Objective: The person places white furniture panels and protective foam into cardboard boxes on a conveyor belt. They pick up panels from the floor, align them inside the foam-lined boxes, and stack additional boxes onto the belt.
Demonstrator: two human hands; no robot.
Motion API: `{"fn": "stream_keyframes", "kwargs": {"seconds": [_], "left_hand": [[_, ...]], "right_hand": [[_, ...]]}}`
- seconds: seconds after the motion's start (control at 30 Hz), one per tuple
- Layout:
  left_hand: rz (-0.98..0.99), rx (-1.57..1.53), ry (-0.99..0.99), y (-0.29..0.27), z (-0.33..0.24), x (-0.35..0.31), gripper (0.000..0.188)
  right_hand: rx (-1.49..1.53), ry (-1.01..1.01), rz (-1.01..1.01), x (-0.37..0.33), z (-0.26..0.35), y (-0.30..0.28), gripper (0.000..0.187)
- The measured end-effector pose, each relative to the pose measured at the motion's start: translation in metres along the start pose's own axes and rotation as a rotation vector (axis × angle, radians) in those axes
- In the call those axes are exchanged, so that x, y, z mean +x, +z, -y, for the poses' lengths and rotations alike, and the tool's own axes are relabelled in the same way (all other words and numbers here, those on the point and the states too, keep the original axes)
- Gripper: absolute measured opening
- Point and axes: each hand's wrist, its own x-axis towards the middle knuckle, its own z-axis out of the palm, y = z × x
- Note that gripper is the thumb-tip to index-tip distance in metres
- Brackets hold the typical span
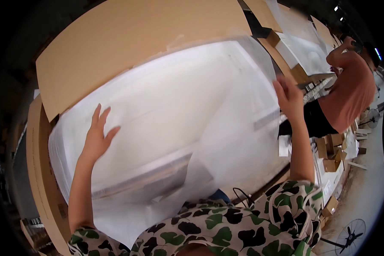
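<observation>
A large flat white panel (pixel 170 89) lies in front of me inside an open cardboard box. A thin translucent packing sheet (pixel 239 132) covers its right part and hangs in loose folds along its near side. Over the panel's left part is my left hand (pixel 99 133), fingers spread, holding nothing; whether it touches the surface I cannot tell. At the right edge of the sheet my right hand (pixel 290 97) is closed, thumb and fingers pinched on the sheet's edge. The palm side of that hand is partly hidden.
The box's big cardboard flap (pixel 145 32) stands beyond the panel, and its side wall (pixel 40 170) runs along the left. At the right a person in an orange shirt (pixel 350 89) works by another open box (pixel 301 72). Small cartons (pixel 330 151) and a fan (pixel 350 237) are on the right.
</observation>
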Motion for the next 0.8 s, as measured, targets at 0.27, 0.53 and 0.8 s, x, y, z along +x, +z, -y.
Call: {"fn": "stream_keyframes", "kwargs": {"seconds": [0.27,0.53,0.8], "left_hand": [[-0.96,0.329,-0.205,-0.023,0.073,-0.236,0.06],[-0.807,-0.256,-0.698,0.041,0.15,-0.247,0.062],[-0.89,0.177,-0.667,0.019,0.149,-0.251,0.055]], "right_hand": [[0.76,0.694,0.295,-0.273,0.02,-0.004,0.047],[0.995,0.933,-0.271,-0.229,0.039,-0.002,0.028],[-0.863,0.477,-0.164,-0.202,-0.138,-0.136,0.026]]}}
